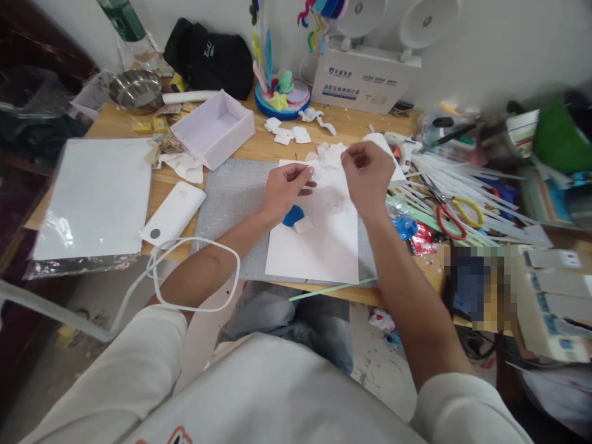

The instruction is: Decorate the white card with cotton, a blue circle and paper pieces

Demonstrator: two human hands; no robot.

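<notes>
Over a white paper sheet (314, 259), my left hand (287, 190) has its thumb and index finger pinched, with a thin white scrap of paper (316, 171) at the tips. My right hand (370, 176) is also closed in a pinch, a little to the right and higher. What its fingertips hold is too small to make out. Crumpled white paper pieces (330, 155) lie between and behind the hands. Below my left hand, a blue round piece (292, 216) is partly covered by a small white square (303, 225). A grey cutting mat (235, 197) lies under the sheet.
To the left are a white power bank (173, 213) with a cable (238, 271), an open white box (215, 145) and a plastic-wrapped pack (92, 197). Scissors (451, 216) and white sticks (444, 176) spread out at right. A decorated blue disc (277, 114) stands behind.
</notes>
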